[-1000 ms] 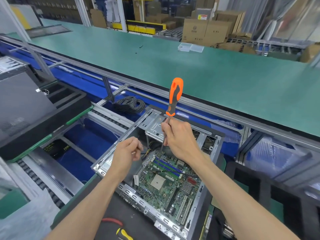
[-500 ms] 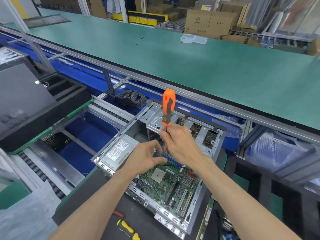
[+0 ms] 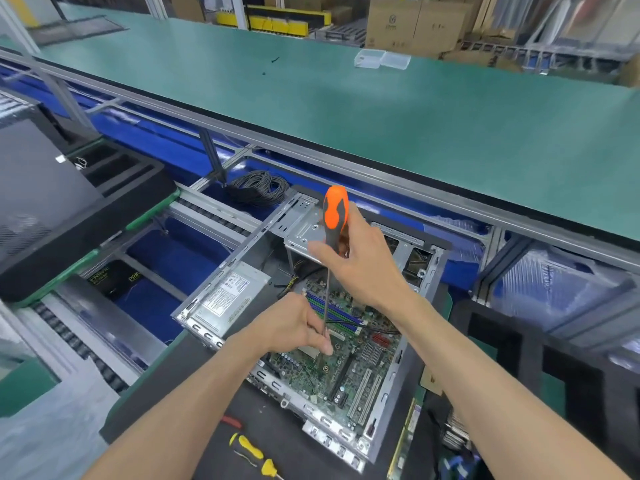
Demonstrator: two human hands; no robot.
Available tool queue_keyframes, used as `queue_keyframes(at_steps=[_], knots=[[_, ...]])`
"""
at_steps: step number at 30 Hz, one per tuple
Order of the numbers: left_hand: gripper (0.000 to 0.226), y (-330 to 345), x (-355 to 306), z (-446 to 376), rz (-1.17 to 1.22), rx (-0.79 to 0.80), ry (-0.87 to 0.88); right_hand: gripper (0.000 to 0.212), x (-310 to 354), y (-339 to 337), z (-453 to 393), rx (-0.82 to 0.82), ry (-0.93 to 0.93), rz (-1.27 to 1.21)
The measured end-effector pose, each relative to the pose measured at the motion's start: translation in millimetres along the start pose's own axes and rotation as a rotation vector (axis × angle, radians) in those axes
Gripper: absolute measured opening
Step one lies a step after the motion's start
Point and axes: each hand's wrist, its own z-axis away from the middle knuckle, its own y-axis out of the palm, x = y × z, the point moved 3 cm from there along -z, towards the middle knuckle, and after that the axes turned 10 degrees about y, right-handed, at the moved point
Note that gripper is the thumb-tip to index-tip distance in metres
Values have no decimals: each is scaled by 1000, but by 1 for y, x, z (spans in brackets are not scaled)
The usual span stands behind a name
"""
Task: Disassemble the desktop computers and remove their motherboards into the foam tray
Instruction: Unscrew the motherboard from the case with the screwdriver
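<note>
An open desktop case (image 3: 398,386) lies flat on a black mat in front of me. Its green motherboard (image 3: 346,375) sits inside, with blue memory slots at the back. My right hand (image 3: 360,268) grips the handle of an orange and grey screwdriver (image 3: 334,216), held nearly upright over the board. My left hand (image 3: 294,327) pinches the thin shaft low down, close to the tip, which stands on the board near the processor socket. The grey power supply (image 3: 230,296) sits in the case's left corner.
A black foam tray (image 3: 519,344) stands at the right. Small yellow-handled tools (image 3: 251,452) lie on the mat near me. A coil of black cable (image 3: 258,187) rests behind the case. Another dark case (image 3: 38,202) sits on the left roller track.
My right hand slid up from the shaft to the handle. The screwdriver tip moved toward me over the board. My left hand came across and pinched the shaft.
</note>
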Motion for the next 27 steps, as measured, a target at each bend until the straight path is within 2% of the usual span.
queue_keyframes(at_steps=[4, 7, 9, 18, 27], knots=[[14, 6, -2, -1, -22, 77, 33, 30, 5, -4, -5, -26, -48, 1], [8, 11, 3, -3, -14, 152, 17, 49, 7, -7, -2, -29, -86, -8], [12, 15, 6, -4, -15, 225, 17, 60, 7, -5, 2, 9, -120, -5], [25, 26, 11, -6, -50, 399, 6, 40, 1, 8, 11, 94, -155, 52], [24, 27, 8, -6, -77, 415, -22, 38, 2, 13, 14, 129, -143, 17]])
